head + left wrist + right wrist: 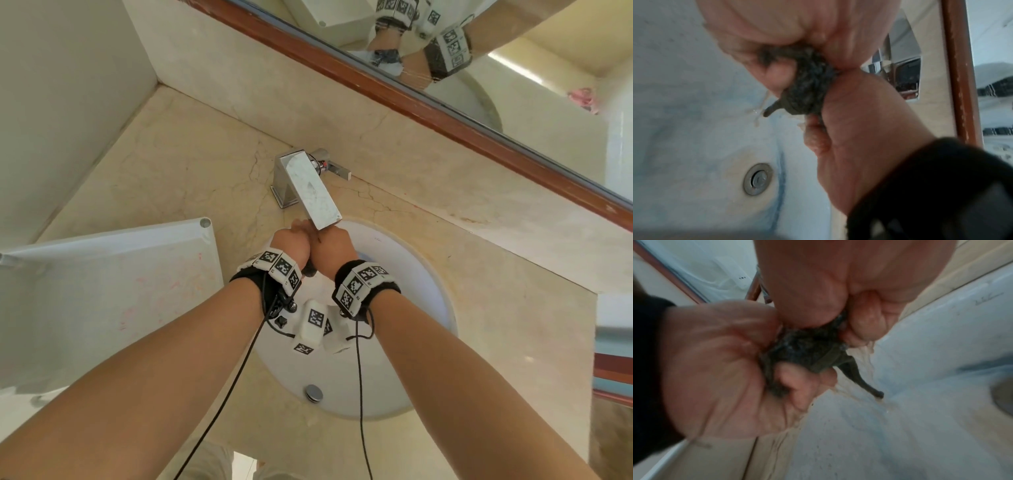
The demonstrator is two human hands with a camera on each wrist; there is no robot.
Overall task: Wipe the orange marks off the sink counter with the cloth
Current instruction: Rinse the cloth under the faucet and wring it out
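**Both hands wring the dark cloth over the basin**

Nearest the viewer, the drain plug sits at the near side of the white basin. Above the bowl, the left hand and right hand are pressed together, each fist clamped on the dark cloth, which is bunched between them; a thin tail of it hangs down and murky water drips from it. Just beyond the hands, the chrome tap juts over them. The marble bench shows faint orange marks to the right of the tap, below the wood-framed mirror.
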